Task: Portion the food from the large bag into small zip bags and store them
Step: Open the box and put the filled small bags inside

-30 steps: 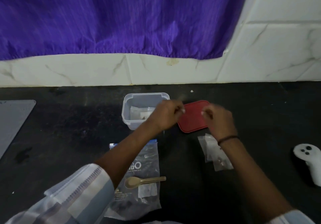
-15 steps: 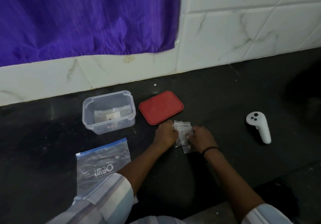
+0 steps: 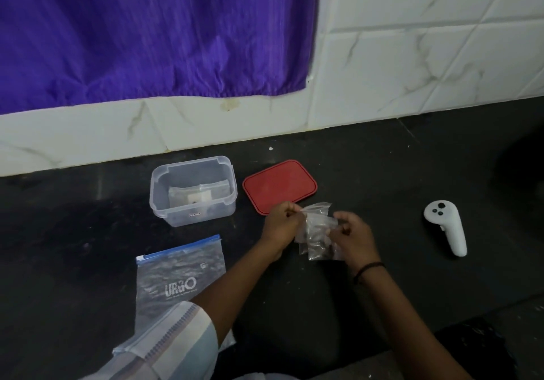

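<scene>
A bundle of small clear zip bags [image 3: 316,232] hangs just above the black counter between my hands. My left hand [image 3: 282,224] pinches the top left edge of one bag. My right hand [image 3: 353,235] grips the bundle from the right. The large zip bag [image 3: 179,273] with a blue seal and white lettering lies flat at lower left, partly under my left sleeve. A clear plastic box [image 3: 192,191] stands open behind it with a filled small bag inside. Its red lid [image 3: 279,185] lies to the right of the box.
A white handheld controller [image 3: 446,228] lies on the counter at the right. A purple cloth [image 3: 153,32] hangs over the white tiled wall [image 3: 412,55] behind the counter. The counter's front edge runs at lower right.
My hands came back from above the box and lid to the small bags and lifted them off the counter. The camera view swung to the right.
</scene>
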{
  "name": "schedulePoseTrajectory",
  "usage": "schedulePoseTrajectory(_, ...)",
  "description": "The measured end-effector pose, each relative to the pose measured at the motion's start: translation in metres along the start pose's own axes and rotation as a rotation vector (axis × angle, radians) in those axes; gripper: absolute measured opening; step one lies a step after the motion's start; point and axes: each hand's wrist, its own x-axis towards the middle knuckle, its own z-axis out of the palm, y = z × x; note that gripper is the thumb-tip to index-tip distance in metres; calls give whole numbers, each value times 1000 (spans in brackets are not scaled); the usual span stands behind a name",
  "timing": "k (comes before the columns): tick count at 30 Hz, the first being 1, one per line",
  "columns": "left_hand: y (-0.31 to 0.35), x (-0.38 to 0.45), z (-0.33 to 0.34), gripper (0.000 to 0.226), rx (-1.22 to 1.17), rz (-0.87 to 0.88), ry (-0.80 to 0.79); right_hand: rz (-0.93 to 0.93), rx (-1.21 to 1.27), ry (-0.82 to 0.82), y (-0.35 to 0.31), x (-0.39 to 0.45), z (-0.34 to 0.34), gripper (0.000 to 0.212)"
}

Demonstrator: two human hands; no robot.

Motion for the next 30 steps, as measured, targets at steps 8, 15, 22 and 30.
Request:
schedulePoseTrajectory(8,43,0,-90,17,-62,217,304,-443,31,-51,-106,7,45,30)
schedulePoseTrajectory(15,53,1,-189,24,50,358,544,-484,-27,-225,-163,26,137,20)
schedulePoseTrajectory(22,35,19,-243,39,320,202,552,-473,-411,-313,-171,42,206,26)
schedulePoseTrajectory(30,30,54,-231,68,890,-16,402,-429,-970,-491,-186,39,237,21)
